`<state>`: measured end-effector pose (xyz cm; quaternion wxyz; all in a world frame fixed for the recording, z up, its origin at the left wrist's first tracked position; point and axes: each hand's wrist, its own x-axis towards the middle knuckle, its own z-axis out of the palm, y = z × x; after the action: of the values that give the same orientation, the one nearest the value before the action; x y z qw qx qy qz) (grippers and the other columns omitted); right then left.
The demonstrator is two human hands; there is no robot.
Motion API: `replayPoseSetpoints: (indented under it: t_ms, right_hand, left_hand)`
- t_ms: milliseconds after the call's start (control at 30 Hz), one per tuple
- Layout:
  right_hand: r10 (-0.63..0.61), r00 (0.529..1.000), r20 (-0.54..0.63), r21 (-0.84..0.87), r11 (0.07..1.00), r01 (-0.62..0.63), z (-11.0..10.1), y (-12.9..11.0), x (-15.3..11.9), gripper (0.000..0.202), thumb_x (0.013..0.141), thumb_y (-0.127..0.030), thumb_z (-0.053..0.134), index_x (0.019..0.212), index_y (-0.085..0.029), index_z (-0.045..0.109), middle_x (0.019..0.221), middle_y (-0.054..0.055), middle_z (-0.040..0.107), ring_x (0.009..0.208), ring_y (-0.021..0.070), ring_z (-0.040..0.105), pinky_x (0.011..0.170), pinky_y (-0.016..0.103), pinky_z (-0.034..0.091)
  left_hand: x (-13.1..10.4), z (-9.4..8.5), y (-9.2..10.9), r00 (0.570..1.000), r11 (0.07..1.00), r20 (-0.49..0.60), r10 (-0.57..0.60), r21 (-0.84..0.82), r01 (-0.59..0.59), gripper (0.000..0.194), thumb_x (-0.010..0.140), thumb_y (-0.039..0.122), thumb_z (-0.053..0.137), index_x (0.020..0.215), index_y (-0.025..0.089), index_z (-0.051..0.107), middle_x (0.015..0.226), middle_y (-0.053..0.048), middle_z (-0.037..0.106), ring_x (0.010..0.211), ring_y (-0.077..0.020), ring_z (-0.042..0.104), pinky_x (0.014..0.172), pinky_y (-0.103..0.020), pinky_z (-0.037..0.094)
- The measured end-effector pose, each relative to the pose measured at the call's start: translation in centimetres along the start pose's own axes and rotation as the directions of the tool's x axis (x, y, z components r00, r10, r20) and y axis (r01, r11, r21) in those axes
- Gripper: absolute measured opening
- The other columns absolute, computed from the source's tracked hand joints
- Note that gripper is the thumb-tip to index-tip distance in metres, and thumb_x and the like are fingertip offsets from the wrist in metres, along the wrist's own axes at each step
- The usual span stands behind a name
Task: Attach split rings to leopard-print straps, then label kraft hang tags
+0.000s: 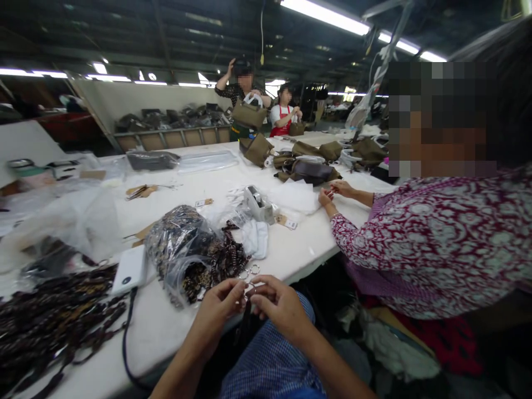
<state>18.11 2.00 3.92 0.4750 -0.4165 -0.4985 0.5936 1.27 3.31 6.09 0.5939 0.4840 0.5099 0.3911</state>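
Close to the table's front edge, my left hand (221,303) and my right hand (279,305) meet with fingertips pinched. Between them is a shiny metal ring (250,287), partly covered by the fingers. A dark strap (244,322) hangs below it, over my lap; its lower end is lost in shadow. Both hands seem to grip where ring and strap come together, though the exact hold is hidden. Just beyond my fingers, two loose metal rings (255,269) lie on the table. A clear plastic bag (172,235) spilling dark patterned straps (226,256) sits to their left.
At left, a heap of dark braided straps (54,327) lies near a white power bank (129,270) with a black cable (126,343). A tape dispenser (258,205) stands beyond. One co-worker (415,244) sits close at right; others stand behind the olive bags (313,160).
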Motion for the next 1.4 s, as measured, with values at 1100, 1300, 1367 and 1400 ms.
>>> replayPoseSetpoints:
  t_ms: [1100,1300,1367,1400]
  right_hand:
    - [0.008,0.98,-0.198,-0.017,1.0,-0.011,0.0,0.6,-0.6,0.034,0.084,-0.048,0.067,0.09,-0.015,0.072,0.069,0.001,0.064,0.059,0.0124,0.053,0.053,0.022,0.041]
    - [-0.159,0.964,-0.213,-0.305,0.948,0.089,-0.2,0.1,-1.0,0.027,0.093,-0.043,0.056,0.093,-0.019,0.069,0.091,0.004,0.072,0.084,0.0198,0.064,0.077,0.027,0.048]
    - [-0.194,0.967,-0.167,-0.395,0.911,0.115,-0.2,-0.1,-1.1,0.024,0.094,-0.04,0.053,0.092,-0.021,0.067,0.089,0.003,0.071,0.083,0.0196,0.064,0.078,0.027,0.047]
    - [-0.196,0.97,-0.143,-0.425,0.898,0.118,-0.2,-0.1,-1.2,0.024,0.095,-0.039,0.052,0.09,-0.021,0.066,0.086,0.002,0.07,0.08,0.0189,0.063,0.075,0.026,0.046]
  left_hand:
    - [-1.2,1.4,-1.1,0.995,0.994,0.057,-0.081,-0.069,0.085,0.036,0.08,0.05,0.069,0.089,0.016,0.073,0.077,-0.002,0.065,0.07,-0.0126,0.055,0.062,-0.02,0.045]
    - [-0.9,1.2,-1.7,1.0,0.999,0.022,-0.001,0.053,0.0,0.037,0.081,0.049,0.067,0.098,0.016,0.073,0.086,-0.005,0.072,0.076,-0.018,0.063,0.069,-0.027,0.051]
    - [-0.8,1.1,-1.9,0.998,0.996,-0.047,0.05,0.077,-0.047,0.036,0.08,0.047,0.068,0.1,0.017,0.071,0.089,-0.005,0.073,0.076,-0.0192,0.066,0.072,-0.029,0.053]
    - [-0.7,1.1,-2.0,0.995,0.994,-0.062,0.072,0.09,-0.066,0.034,0.079,0.045,0.07,0.099,0.017,0.071,0.088,-0.005,0.073,0.074,-0.0193,0.066,0.072,-0.03,0.053]
